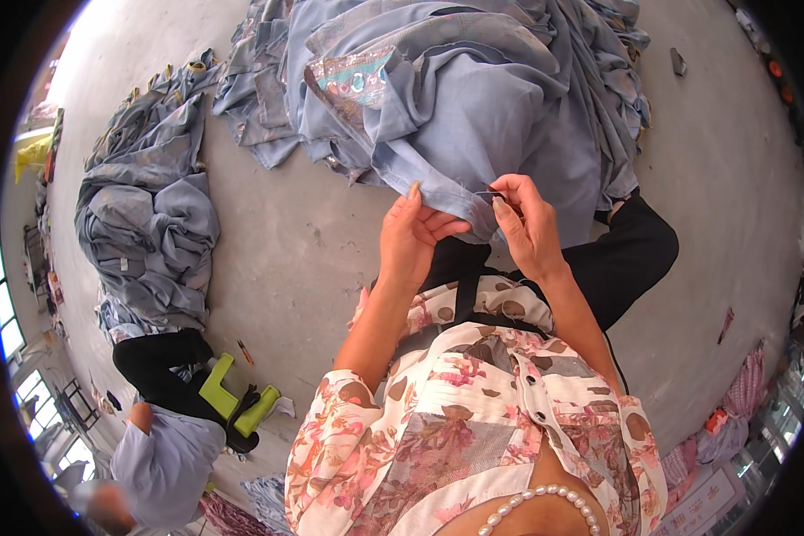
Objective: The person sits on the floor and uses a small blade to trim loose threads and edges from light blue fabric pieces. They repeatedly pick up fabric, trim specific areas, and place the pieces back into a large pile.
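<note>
A large heap of blue-grey cloth lies in front of me, its near end drawn up towards my lap. My left hand holds the hemmed edge of this cloth, thumb up in front and fingers curled beneath. Close beside it, my right hand is closed in a pinch at the same edge. Something small and dark shows between its thumb and fingers, too hidden to name. A fine thread seems to run from the hem to those fingertips. One fold bears a shiny patterned panel in turquoise and pink.
Another pile of blue-grey cloth lies on the grey floor to the left. Near it sits a person in a pale shirt, beside a lime-green plastic stool. A small dark object lies far right.
</note>
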The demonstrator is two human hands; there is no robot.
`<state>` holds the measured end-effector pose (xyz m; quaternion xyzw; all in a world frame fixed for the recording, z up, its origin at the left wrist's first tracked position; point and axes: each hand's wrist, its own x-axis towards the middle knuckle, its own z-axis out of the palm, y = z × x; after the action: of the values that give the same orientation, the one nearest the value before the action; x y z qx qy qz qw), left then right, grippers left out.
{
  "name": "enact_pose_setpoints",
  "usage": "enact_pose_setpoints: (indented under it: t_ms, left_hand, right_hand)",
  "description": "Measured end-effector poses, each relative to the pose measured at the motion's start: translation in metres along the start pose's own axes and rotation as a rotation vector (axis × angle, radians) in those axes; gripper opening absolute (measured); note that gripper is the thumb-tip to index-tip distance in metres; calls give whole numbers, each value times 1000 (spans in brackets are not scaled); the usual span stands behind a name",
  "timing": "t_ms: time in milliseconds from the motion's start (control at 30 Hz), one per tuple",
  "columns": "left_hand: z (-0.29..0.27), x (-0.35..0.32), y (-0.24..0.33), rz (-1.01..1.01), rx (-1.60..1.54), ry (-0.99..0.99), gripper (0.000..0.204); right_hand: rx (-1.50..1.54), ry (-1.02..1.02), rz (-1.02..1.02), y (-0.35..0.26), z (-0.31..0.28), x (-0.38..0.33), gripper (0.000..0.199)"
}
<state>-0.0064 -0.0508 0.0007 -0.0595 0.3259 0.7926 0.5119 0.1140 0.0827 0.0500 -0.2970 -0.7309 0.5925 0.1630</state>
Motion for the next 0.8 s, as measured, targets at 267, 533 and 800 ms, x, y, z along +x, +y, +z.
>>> enact_pose_setpoints:
  t_ms: [267, 533, 800]
  left_hand:
    - [-2, 0, 0, -1, -40, -8, 26]
    - [-1, 0, 0, 0, -19, -16, 27]
    - [10, -1, 2, 23, 96, -3, 27]
  right_hand:
    - [-106, -33, -30, 7, 4, -7, 20]
    - [-47, 57, -35, 8, 3, -3, 19]
    - [94, -69, 62, -15, 18, 20, 17]
